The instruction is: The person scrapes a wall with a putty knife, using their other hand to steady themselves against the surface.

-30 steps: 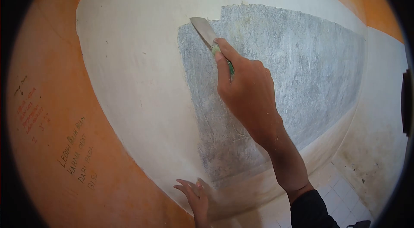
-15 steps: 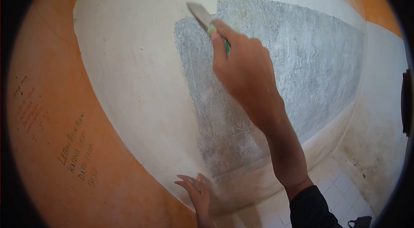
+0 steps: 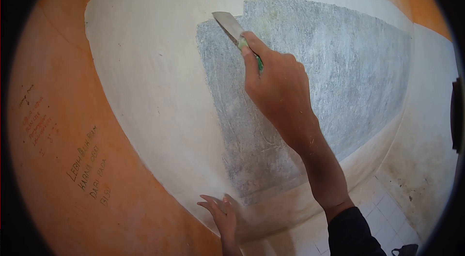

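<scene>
My right hand is closed around the green handle of a scraper, with the thumb and forefinger near the base of the blade. The metal blade points up and left, at the upper left corner of a rough grey patch on the white wall. Low in the view, my left hand has its fingers spread and holds nothing; it is at the wall below the patch's lower left corner.
Orange wall with handwriting lies to the left. White floor tiles show at the lower right, with a dark object on them. Another dark object stands at the right edge.
My right hand and the scraper have moved slightly down and to the right. My left hand stays in nearly the same place.
</scene>
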`<state>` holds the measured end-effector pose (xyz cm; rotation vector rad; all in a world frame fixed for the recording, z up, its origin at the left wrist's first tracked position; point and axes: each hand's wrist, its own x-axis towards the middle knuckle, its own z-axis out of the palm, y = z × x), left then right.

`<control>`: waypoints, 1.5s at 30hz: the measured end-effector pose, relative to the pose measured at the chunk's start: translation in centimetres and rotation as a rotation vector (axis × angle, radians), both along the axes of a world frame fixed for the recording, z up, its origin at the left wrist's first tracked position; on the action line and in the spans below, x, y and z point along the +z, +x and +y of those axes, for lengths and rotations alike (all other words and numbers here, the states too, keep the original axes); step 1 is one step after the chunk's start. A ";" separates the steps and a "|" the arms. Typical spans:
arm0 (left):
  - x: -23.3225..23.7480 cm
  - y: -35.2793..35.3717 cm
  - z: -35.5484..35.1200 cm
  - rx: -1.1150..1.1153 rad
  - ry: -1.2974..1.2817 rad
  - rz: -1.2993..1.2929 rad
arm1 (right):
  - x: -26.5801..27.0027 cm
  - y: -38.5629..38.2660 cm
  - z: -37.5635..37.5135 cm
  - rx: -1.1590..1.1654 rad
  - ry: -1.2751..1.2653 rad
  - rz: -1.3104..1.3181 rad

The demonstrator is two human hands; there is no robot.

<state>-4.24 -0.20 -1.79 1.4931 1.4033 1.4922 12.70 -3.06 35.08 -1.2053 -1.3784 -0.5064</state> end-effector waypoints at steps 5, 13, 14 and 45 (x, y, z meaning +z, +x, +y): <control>0.0 0.1 0.1 0.034 -0.006 0.041 | -0.6 0.3 0.4 -0.072 0.003 -0.061; 0.0 -0.3 -0.3 0.023 -0.025 0.020 | 0.1 0.0 0.0 -0.056 -0.023 -0.047; 0.1 -0.3 0.0 0.009 -0.012 0.003 | 0.0 0.0 0.1 -0.066 -0.034 -0.042; 0.9 -0.5 -0.8 0.073 -0.043 0.027 | 1.4 0.4 0.3 -0.076 -0.037 -0.050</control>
